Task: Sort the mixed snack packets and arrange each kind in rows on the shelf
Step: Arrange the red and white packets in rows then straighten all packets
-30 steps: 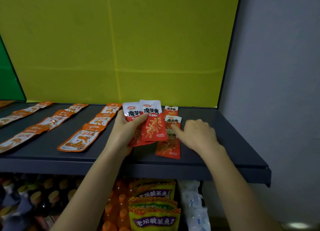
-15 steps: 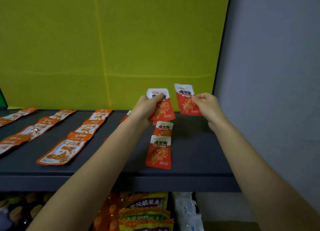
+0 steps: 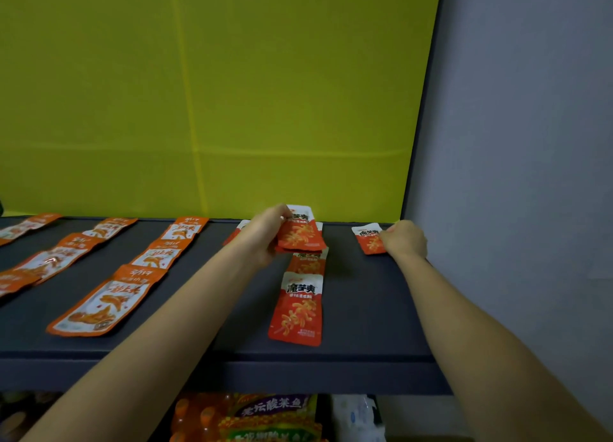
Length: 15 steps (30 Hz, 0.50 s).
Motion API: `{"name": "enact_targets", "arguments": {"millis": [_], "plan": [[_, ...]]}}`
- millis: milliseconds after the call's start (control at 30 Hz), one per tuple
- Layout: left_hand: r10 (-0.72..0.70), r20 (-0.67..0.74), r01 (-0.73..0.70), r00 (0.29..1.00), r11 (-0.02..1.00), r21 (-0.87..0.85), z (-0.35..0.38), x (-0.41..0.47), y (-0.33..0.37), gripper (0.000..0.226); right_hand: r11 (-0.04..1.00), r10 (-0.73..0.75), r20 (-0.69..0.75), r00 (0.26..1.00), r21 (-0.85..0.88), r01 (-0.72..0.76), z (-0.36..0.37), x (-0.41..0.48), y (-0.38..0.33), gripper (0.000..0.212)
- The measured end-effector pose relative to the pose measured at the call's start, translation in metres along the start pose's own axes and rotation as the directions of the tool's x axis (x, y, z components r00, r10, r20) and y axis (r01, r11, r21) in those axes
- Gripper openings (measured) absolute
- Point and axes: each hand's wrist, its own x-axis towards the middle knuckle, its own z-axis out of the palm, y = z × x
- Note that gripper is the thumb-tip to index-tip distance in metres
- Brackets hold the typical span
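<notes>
Yellow-green panelling (image 3: pixel 232 93) is seen behind a dark shelf (image 3: pixel 365 312), with a grey wall (image 3: pixel 530 143) at the shelf's right end. Toward the left end, orange packets (image 3: pixel 156 256) are laid flat in rows running from the front edge to the back edge, and the nearest one (image 3: pixel 102 302) lies close to the front edge.

Right of the middle, a row of red packets is laid the same way. A front red packet (image 3: pixel 298 309) lies near the front edge and a second red packet (image 3: pixel 306 262) lies just behind it, partly overlapped.

A small stack of red packets (image 3: pixel 300 234) is gripped by the left hand (image 3: pixel 265 232), with the fingers curled round its left side, and is held just above the back of that row.

Near the back right corner, a single red packet (image 3: pixel 368 239) is pinched at its right edge by the right hand (image 3: pixel 404 239). It is held low over the shelf (whether it touches the surface cannot be told). It sits well apart from the red row.

Under the shelf, yellow and purple bags (image 3: pixel 272 415), orange bottles (image 3: pixel 185 411) and a white pack (image 3: pixel 358 415) are partly visible.
</notes>
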Motion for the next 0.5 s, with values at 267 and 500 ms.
{"name": "enact_targets", "arguments": {"millis": [267, 500], "plan": [[0.022, 0.052, -0.026, 0.998, 0.997, 0.074, 0.004, -0.003, -0.008, 0.021, 0.983, -0.083, -0.046, 0.996, -0.168, 0.074, 0.000, -0.005, -0.003, 0.027], [0.059, 0.100, -0.070, 0.993, 0.991, 0.111, 0.009, -0.013, -0.008, 0.020, 0.931, -0.151, -0.034, 0.988, -0.341, 0.130, -0.016, -0.015, -0.003, 0.044]]}}
